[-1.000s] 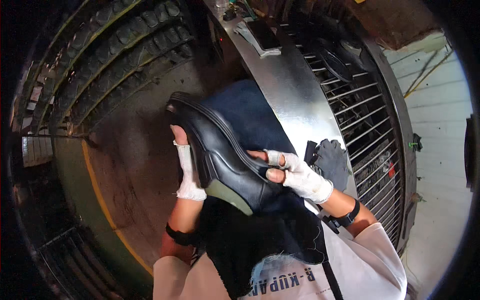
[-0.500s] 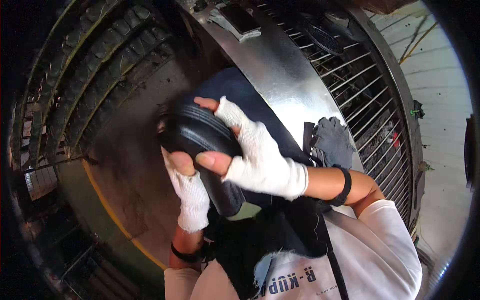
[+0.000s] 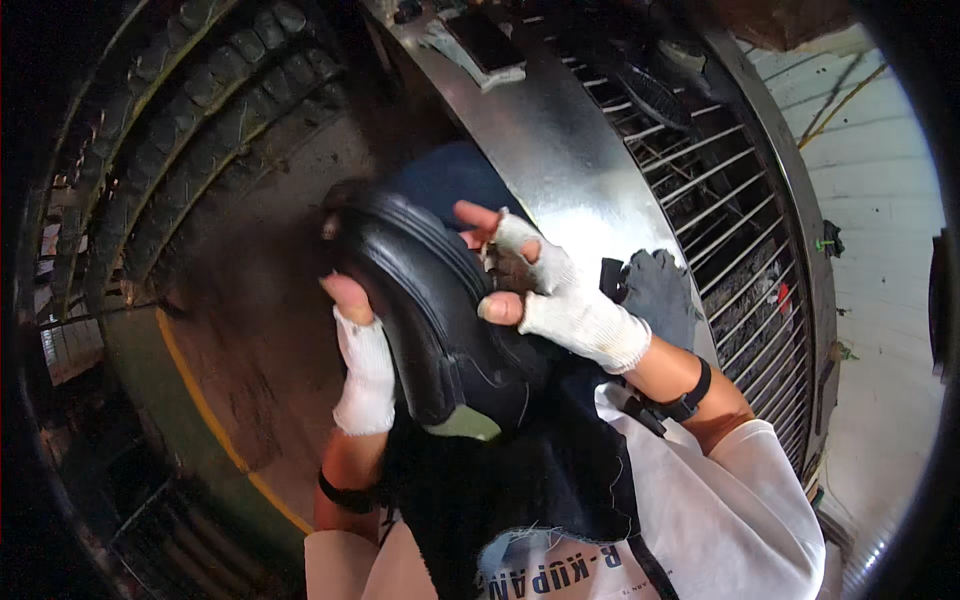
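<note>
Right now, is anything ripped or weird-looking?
Yes: the black apron has a ragged, frayed edge over the white shirt, instead of a neat one. The black shoe in the left hand shows no clear damage.

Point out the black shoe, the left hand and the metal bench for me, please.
Black shoe (image 3: 418,312): head view, on the side of its upper.
Left hand (image 3: 363,362): head view, on the white glove below the thumb.
Metal bench (image 3: 572,150): head view, on its bare top.

R hand (image 3: 575,300) moved from far end of blk shoe (image 3: 425,310) to its R side; shoe rotated vs. prev.
</note>
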Demonstrator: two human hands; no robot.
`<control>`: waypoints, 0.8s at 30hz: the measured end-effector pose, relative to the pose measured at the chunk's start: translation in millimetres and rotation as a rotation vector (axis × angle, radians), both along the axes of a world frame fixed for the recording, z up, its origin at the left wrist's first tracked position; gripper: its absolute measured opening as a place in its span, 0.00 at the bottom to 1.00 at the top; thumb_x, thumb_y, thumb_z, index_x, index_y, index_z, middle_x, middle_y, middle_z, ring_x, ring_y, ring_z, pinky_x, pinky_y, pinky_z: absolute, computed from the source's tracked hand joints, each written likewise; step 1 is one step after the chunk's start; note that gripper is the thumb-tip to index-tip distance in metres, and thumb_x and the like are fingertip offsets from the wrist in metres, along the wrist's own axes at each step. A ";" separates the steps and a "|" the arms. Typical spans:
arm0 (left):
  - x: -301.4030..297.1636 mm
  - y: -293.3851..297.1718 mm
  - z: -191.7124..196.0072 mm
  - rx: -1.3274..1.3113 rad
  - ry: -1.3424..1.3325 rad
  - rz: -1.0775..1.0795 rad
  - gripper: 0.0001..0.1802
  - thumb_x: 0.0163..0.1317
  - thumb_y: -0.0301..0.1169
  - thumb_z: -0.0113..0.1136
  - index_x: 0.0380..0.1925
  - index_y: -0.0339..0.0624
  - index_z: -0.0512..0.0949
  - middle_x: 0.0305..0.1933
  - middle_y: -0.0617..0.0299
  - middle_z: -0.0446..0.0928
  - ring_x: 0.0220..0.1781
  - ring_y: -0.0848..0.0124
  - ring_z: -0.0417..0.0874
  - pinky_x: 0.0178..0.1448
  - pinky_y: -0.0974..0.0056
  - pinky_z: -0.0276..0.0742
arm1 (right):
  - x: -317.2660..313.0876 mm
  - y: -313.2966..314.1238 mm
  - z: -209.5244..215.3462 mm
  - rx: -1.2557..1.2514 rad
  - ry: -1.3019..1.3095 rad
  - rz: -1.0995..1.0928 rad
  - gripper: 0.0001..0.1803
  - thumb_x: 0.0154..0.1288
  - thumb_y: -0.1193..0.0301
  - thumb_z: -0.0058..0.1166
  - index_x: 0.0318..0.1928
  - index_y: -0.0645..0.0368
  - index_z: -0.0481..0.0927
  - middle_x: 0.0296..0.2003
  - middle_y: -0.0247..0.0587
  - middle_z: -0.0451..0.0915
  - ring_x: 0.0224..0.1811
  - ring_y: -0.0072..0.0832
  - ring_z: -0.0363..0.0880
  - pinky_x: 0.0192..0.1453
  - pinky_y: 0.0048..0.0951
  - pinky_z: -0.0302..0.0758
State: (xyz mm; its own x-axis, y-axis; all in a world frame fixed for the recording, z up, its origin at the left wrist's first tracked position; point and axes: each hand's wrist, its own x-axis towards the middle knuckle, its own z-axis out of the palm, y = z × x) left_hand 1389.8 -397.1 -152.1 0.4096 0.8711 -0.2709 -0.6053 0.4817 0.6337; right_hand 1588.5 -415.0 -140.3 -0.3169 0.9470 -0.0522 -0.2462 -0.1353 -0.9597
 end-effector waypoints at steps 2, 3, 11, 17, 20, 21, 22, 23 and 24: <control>7.9 -4.1 3.0 0.137 0.143 0.098 0.55 0.56 0.74 0.47 0.66 0.35 0.62 0.61 0.48 0.72 0.61 0.60 0.76 0.66 0.56 0.73 | 1.8 9.9 13.3 0.134 0.065 -0.036 0.58 0.52 0.60 0.74 0.77 0.55 0.49 0.65 0.43 0.68 0.62 0.29 0.69 0.68 0.32 0.65; 8.4 -8.0 6.1 0.256 0.288 0.205 0.51 0.60 0.70 0.50 0.66 0.36 0.61 0.59 0.51 0.73 0.59 0.62 0.78 0.63 0.58 0.76 | -5.6 18.8 27.8 0.363 -0.019 -0.098 0.58 0.50 0.57 0.75 0.76 0.57 0.52 0.64 0.48 0.69 0.62 0.34 0.71 0.68 0.32 0.66; 11.7 -22.3 17.4 0.362 0.805 0.402 0.44 0.73 0.54 0.47 0.74 0.33 0.47 0.72 0.49 0.60 0.70 0.61 0.67 0.69 0.58 0.66 | -23.0 21.1 62.2 0.377 -0.391 -0.144 0.43 0.61 0.65 0.65 0.72 0.62 0.59 0.57 0.44 0.76 0.56 0.26 0.75 0.64 0.27 0.68; -3.3 6.3 38.6 0.130 0.636 0.263 0.34 0.69 0.48 0.58 0.67 0.41 0.64 0.51 0.65 0.74 0.43 0.81 0.75 0.42 0.75 0.73 | 5.6 -3.4 -23.6 -0.196 0.153 -0.057 0.38 0.66 0.62 0.63 0.69 0.67 0.62 0.57 0.43 0.75 0.59 0.25 0.71 0.65 0.24 0.67; 5.6 5.4 34.9 0.316 0.723 0.057 0.37 0.69 0.49 0.57 0.68 0.35 0.62 0.53 0.57 0.76 0.52 0.74 0.79 0.51 0.70 0.77 | 23.9 -7.0 -33.4 -0.214 -0.250 -0.124 0.40 0.65 0.61 0.65 0.71 0.63 0.60 0.53 0.35 0.75 0.53 0.18 0.71 0.60 0.23 0.69; 13.7 12.3 34.7 0.315 0.699 0.053 0.37 0.69 0.49 0.57 0.68 0.35 0.62 0.53 0.57 0.76 0.52 0.74 0.79 0.51 0.70 0.77 | 28.0 -14.1 -38.8 -0.350 0.087 -0.174 0.39 0.65 0.60 0.64 0.70 0.62 0.62 0.50 0.31 0.75 0.51 0.15 0.71 0.56 0.21 0.70; 25.0 25.3 34.6 0.369 0.578 0.008 0.35 0.70 0.50 0.54 0.67 0.35 0.64 0.52 0.53 0.77 0.52 0.70 0.80 0.53 0.66 0.77 | 45.6 -17.5 -41.8 -0.407 0.147 -0.236 0.37 0.65 0.60 0.63 0.69 0.62 0.64 0.49 0.31 0.76 0.50 0.16 0.72 0.55 0.20 0.70; 34.8 34.3 33.8 0.420 0.458 -0.035 0.33 0.72 0.51 0.50 0.66 0.36 0.65 0.51 0.50 0.79 0.52 0.65 0.82 0.56 0.63 0.77 | 71.2 -21.4 -40.9 -0.464 0.209 -0.299 0.36 0.66 0.59 0.62 0.68 0.62 0.66 0.47 0.30 0.76 0.49 0.16 0.73 0.55 0.19 0.70; 39.3 44.2 37.5 0.451 0.448 -0.121 0.34 0.72 0.51 0.49 0.65 0.32 0.65 0.51 0.47 0.79 0.54 0.61 0.82 0.59 0.60 0.76 | 105.2 -28.5 -36.9 -0.483 0.182 -0.380 0.35 0.65 0.59 0.62 0.67 0.61 0.67 0.45 0.30 0.77 0.47 0.18 0.73 0.52 0.20 0.70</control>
